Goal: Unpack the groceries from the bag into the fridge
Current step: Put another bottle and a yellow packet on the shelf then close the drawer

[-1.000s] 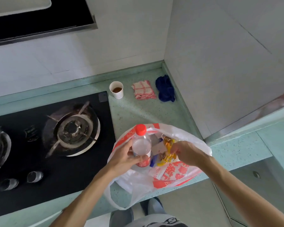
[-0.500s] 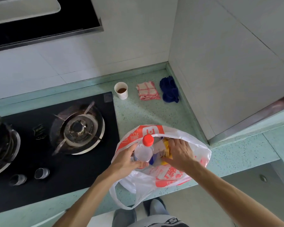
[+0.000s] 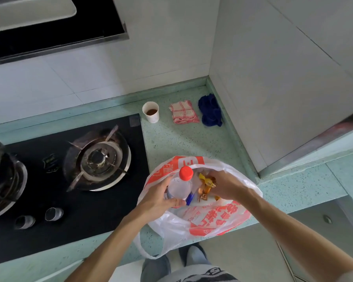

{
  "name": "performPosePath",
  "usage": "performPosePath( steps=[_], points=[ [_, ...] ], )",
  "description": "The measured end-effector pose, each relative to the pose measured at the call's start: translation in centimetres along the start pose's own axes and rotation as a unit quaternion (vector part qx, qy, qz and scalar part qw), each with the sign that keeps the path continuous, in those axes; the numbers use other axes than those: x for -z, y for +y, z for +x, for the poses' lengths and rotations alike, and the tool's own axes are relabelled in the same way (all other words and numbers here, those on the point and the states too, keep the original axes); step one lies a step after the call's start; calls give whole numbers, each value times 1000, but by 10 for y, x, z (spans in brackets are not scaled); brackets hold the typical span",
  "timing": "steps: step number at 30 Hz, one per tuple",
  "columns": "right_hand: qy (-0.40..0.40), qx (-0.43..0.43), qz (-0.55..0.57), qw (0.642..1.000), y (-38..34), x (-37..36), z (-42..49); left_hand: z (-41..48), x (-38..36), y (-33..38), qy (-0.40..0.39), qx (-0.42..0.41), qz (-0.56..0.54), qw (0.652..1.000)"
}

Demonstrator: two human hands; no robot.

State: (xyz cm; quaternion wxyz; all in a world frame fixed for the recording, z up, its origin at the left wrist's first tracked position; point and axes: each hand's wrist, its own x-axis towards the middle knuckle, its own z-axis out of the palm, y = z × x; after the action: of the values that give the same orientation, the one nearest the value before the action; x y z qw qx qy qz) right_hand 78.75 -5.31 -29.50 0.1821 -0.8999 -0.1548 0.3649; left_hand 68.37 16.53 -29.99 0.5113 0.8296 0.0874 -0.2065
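Green speckled countertop beside a black gas hob; white-and-red plastic bag sits open at the counter edge, same spot as a second ago. Left hand still wrapped around the red-capped water bottle, upright in the bag mouth, barely moved; right hand has gone from resting at the bag rim to fingers pinched on yellow snack packets inside. Paper cup, checked cloth, blue cloth unchanged in the corner.
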Motion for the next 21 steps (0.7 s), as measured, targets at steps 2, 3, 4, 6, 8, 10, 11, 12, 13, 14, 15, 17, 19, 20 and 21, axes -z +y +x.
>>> performPosePath(
  steps=[2, 3, 4, 6, 8, 10, 11, 12, 13, 14, 15, 17, 19, 20, 21],
  points=[
    [8, 17, -31, 999, 0, 5, -5, 1, 0, 4, -3, 3, -11, 1000],
    [11, 25, -37, 999, 1, 5, -7, 1, 1, 6, -7, 3, -15, 1000],
    [21, 36, -38, 998, 1, 6, -11, 2, 1, 8, -11, 2, -16, 1000],
    [52, 56, -8, 997, 2, 9, -21, 4, 2, 13, -17, -5, -15, 1000],
    [68, 50, 44, 995, 1, 15, -34, 7, 5, 18, -29, -5, -18, 999],
    [81, 15, 95, 992, 1, 23, -48, 8, 8, 25, -41, -7, -17, 999],
    [89, -8, 131, 987, 2, 26, -56, 7, 10, 29, -48, -12, -13, 999],
    [98, -29, 167, 981, 4, 28, -64, 7, 13, 34, -56, -22, -10, 998],
    [108, -43, 204, 972, 5, 30, -73, 6, 15, 41, -65, -33, -11, 997],
    [118, -54, 241, 962, 7, 31, -82, 4, 18, 48, -75, -47, -15, 996],
    [129, -57, 289, 947, 8, 32, -93, 2, 21, 56, -85, -62, -18, 994],
    [135, -47, 456, 879, 3, 32, -119, -5, 26, 73, -109, -95, -42, 989],
    [146, -25, 575, 805, -5, 28, -147, -17, 29, 91, -138, -117, -97, 979],
    [161, -18, 591, 790, -7, 22, -160, -24, 29, 98, -149, -128, -125, 973],
    [180, -13, 602, 778, -11, 17, -174, -30, 29, 105, -155, -137, -148, 967]
  ],
)
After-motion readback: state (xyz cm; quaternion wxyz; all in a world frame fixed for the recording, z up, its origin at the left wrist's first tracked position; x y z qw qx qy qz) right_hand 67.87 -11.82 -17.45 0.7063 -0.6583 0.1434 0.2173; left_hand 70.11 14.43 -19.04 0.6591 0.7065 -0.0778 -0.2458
